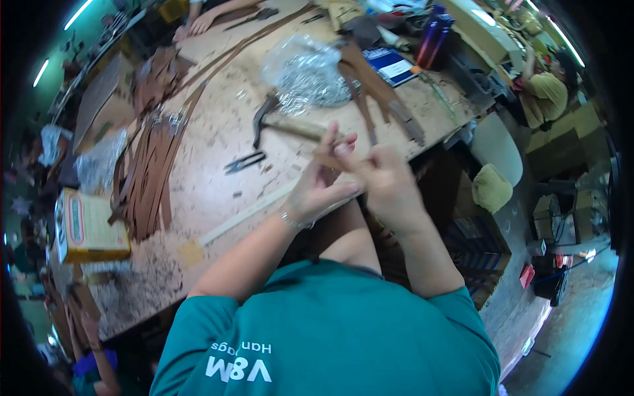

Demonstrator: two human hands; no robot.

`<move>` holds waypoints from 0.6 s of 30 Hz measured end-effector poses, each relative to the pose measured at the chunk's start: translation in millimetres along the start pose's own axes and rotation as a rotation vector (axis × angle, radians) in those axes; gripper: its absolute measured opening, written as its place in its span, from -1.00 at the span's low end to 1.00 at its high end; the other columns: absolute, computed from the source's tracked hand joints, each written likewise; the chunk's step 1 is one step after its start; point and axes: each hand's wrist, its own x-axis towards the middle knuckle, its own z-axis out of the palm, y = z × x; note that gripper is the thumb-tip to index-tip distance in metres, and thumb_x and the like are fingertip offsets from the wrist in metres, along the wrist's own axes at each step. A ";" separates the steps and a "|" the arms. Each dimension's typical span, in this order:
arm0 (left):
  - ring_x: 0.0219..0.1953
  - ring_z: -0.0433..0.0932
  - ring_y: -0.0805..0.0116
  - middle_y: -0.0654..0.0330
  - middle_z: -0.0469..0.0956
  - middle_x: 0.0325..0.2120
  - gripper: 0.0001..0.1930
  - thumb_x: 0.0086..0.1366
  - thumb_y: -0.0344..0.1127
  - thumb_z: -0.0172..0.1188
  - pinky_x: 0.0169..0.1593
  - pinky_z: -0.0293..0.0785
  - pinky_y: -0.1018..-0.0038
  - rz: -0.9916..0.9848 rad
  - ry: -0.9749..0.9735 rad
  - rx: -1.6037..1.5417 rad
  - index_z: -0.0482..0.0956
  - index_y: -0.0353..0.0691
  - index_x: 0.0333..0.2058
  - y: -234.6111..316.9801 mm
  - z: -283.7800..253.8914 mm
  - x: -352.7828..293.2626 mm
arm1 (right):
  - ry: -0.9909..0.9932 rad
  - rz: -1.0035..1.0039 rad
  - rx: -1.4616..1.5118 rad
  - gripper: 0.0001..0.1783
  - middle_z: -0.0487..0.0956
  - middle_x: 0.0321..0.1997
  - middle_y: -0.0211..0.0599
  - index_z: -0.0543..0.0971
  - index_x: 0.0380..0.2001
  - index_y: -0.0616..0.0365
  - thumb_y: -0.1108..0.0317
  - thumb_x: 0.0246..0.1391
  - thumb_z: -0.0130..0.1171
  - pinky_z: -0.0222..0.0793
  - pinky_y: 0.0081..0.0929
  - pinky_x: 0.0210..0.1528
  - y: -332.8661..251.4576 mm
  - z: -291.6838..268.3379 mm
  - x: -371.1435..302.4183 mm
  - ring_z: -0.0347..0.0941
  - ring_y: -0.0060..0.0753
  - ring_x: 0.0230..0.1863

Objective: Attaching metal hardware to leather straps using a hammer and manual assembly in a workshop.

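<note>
My left hand (322,183) and my right hand (391,188) meet over the table's front edge, both closed around a narrow brown leather strip (338,162). The strip lies mostly hidden between the fingers, and some fingers of my left hand point up. The right hand is slightly blurred. Just beyond them lies a hammer with a dark head (259,122) and a wooden handle (294,126) pointing toward my hands. Left of the hands rests a pair of small dark thread snips (245,162).
Brown leather straps (150,175) are bunched on the left, near a square tin (92,228). A clear bag of metal fittings (314,79) sits farther back, with more straps (378,86) beside it. A purple bottle (434,38) stands far right. A co-worker's hand (200,25) is across the table.
</note>
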 end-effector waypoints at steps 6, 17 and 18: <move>0.02 0.36 0.26 0.24 0.45 -0.16 -0.69 0.35 -0.08 -0.20 0.00 0.34 0.31 -0.197 0.527 -0.594 0.39 -0.11 -0.12 70.7 -105.8 -125.9 | -0.267 -0.177 0.327 -0.58 0.30 -0.45 -0.17 0.45 -0.03 0.04 0.34 -0.03 0.08 0.30 -0.32 -0.36 -61.3 76.7 -21.4 0.31 -0.15 -0.43; -0.48 0.41 0.61 0.29 0.47 -0.39 -0.80 0.24 -0.38 0.07 -0.40 0.36 0.72 -0.353 0.898 0.034 0.44 -0.26 -0.16 91.9 -129.9 -231.6 | -0.738 -0.046 0.337 -0.76 0.50 -0.43 -0.17 0.57 -0.39 0.13 0.21 -0.11 0.20 0.35 -0.31 -0.27 -43.8 82.7 12.4 0.44 -0.13 -0.30; -0.46 0.43 0.61 0.28 0.47 -0.42 -0.78 0.21 -0.41 0.10 -0.37 0.40 0.69 -0.347 0.911 0.204 0.44 -0.29 -0.16 91.8 -132.3 -231.0 | -0.854 0.061 0.312 -0.78 0.53 -0.43 -0.14 0.58 -0.44 0.15 0.24 -0.13 0.21 0.36 -0.31 -0.26 -39.7 85.3 16.7 0.46 -0.11 -0.30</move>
